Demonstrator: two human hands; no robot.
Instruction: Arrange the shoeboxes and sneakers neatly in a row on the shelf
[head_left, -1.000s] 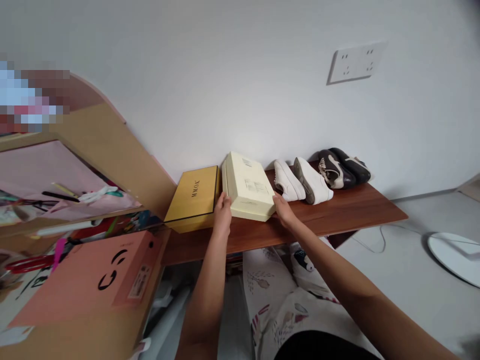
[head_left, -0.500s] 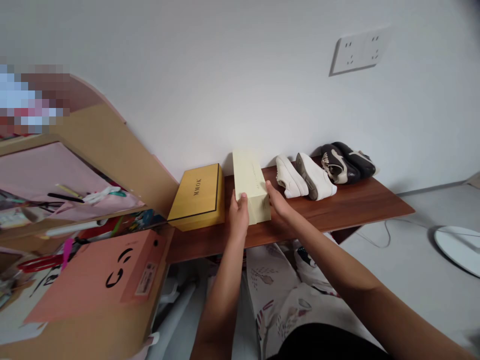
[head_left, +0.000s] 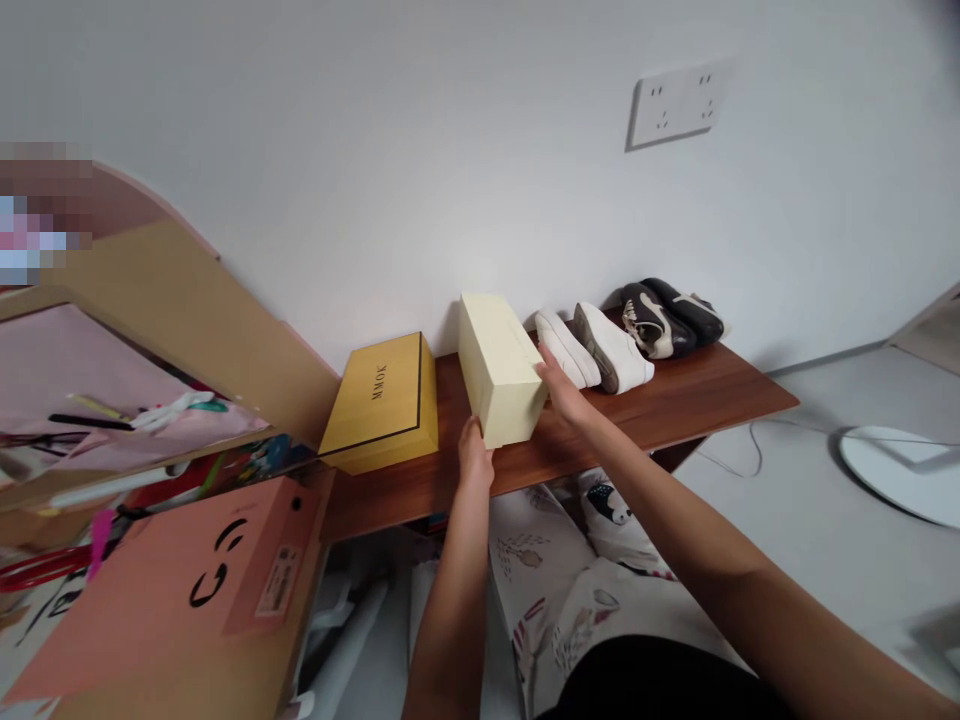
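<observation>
A cream shoebox (head_left: 499,345) stands on the brown wooden shelf (head_left: 630,420), its long side running back toward the wall. My left hand (head_left: 475,455) grips its near left corner low down, fingers partly hidden by the box. On the near right edge, my right hand (head_left: 561,392) presses with the thumb along the side; its other fingers are hidden. To the left lies a yellow shoebox (head_left: 382,395) lettered MMOK, a strip of shelf between the two. White sneakers (head_left: 611,350) sit right beside my right hand, and dark shoes (head_left: 667,320) are farther right.
A pink box (head_left: 187,575) lies on the cluttered desk unit (head_left: 172,290) at the left. Above the shelf, a double socket (head_left: 675,105) is set in the wall. A white round base (head_left: 904,475) and a cable are on the floor at right.
The cream box has tilted or turned a little, showing more of its left side and near end. My left thumb has slid from its top to the lower left corner. The view has shifted slightly.
</observation>
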